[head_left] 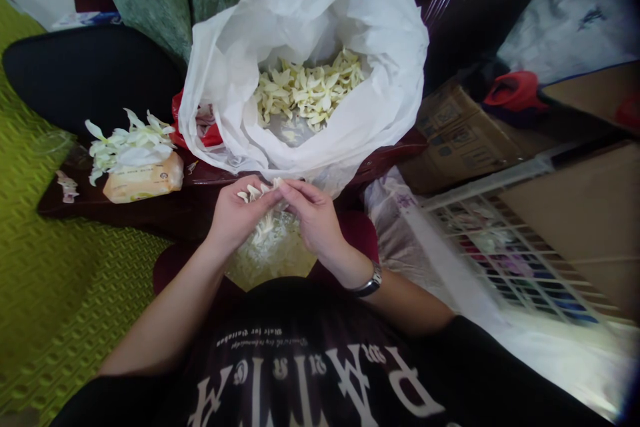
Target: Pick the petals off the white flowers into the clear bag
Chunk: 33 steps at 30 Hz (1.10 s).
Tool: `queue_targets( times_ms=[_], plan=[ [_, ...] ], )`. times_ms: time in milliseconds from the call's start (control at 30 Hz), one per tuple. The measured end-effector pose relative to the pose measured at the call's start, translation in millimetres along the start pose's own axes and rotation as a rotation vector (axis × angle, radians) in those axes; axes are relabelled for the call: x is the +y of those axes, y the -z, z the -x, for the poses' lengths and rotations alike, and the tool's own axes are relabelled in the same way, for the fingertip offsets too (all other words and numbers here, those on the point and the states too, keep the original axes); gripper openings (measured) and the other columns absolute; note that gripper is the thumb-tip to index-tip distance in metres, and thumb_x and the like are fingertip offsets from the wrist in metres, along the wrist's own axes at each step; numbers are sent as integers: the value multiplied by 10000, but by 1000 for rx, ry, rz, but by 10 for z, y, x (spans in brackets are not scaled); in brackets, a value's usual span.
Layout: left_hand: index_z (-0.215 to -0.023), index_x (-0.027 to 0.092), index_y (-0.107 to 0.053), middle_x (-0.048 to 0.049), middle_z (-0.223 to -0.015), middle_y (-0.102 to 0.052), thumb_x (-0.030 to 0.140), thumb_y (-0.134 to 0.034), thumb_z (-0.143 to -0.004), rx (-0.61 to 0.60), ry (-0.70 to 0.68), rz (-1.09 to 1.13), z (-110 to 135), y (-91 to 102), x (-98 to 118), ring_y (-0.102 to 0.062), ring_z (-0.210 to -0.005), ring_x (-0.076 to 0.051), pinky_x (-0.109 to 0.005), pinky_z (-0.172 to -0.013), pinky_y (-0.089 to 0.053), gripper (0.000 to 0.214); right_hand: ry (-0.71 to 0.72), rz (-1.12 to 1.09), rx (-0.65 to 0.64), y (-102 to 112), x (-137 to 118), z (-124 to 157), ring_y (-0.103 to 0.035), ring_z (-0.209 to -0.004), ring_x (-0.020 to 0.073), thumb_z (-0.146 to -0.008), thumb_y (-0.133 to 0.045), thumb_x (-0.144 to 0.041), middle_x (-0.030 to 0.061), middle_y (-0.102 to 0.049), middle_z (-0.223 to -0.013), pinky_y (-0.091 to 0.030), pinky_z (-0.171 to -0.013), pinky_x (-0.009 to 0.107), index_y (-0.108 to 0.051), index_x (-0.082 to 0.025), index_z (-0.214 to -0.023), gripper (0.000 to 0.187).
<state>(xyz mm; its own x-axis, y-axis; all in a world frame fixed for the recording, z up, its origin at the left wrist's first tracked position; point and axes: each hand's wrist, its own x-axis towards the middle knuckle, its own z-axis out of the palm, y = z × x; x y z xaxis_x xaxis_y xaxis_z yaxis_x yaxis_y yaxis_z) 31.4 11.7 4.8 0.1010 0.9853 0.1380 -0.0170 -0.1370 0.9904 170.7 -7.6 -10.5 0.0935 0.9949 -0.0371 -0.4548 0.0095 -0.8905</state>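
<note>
A cluster of slender cream petals (256, 192) is pinched between the left hand (237, 213) and the right hand (313, 217), both curled closed around it at the fingertips. A dark-banded wristwatch (370, 280) is worn on the right wrist. Below the hands, more petals (263, 228) hang over a pale, glossy surface (280, 260) of unclear material. Beyond, a polished dark wooden table (200, 177) bears a soft packet (145, 179), topped by a loose heap of white petals (127, 147). Farther on, a crumpled white plastic bag (350, 33) is gathered open, with curled cream petals (307, 87) piled inside. A ribbed green mat (60, 280) is spread to the left.
</note>
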Motion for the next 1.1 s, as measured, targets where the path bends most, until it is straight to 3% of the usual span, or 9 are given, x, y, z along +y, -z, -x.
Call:
queue_targets(
  times_ms=[267, 533, 733, 833, 1100],
  plan=[
    [-711, 159, -657, 40, -631, -555, 390, -930, -637, 30, 36, -6, -1, 13, -58, -466, -570, -83, -203, -547, -372, 365, 1, -61, 4, -14, -41, -16, -696, -813, 174, -678, -868, -411, -27, -786, -803, -567, -882, 351, -822, -283, -786, 174],
    [-738, 165, -671, 25, -672, -630, 373, -928, -648, -1, 96, 95, 29, 33, 5, -531, -589, -99, -221, -586, -434, 343, -104, -165, -11, 23, -60, -86, -685, -843, 164, -673, -875, -429, -19, -784, -841, -561, -819, 301, -809, -278, -761, 186],
    [-845, 168, -766, -23, -813, -709, 388, -860, -762, -31, 87, 87, 29, 61, 17, -585, -695, -120, -232, -659, -466, 254, 6, -72, -48, 73, -18, -118, -675, -804, 165, -712, -866, -475, -12, -768, -815, -554, -881, 344, -804, -272, -786, 225],
    [-845, 169, -784, -15, -775, -681, 404, -812, -820, -98, 78, 73, 31, 58, 45, -557, -680, -108, -220, -646, -448, 238, 76, -17, -44, 77, 10, -112, -682, -800, 163, -730, -864, -450, -20, -775, -832, -551, -886, 353, -809, -291, -821, 191],
    [-856, 171, -791, -10, -724, -679, 383, -864, -756, -173, 155, 98, 27, 69, 23, -560, -623, -113, -224, -590, -437, 246, 175, 152, -33, 106, 33, -113, -709, -898, 201, -729, -852, -404, -1, -783, -899, -561, -888, 366, -817, -280, -827, 162]
  ],
)
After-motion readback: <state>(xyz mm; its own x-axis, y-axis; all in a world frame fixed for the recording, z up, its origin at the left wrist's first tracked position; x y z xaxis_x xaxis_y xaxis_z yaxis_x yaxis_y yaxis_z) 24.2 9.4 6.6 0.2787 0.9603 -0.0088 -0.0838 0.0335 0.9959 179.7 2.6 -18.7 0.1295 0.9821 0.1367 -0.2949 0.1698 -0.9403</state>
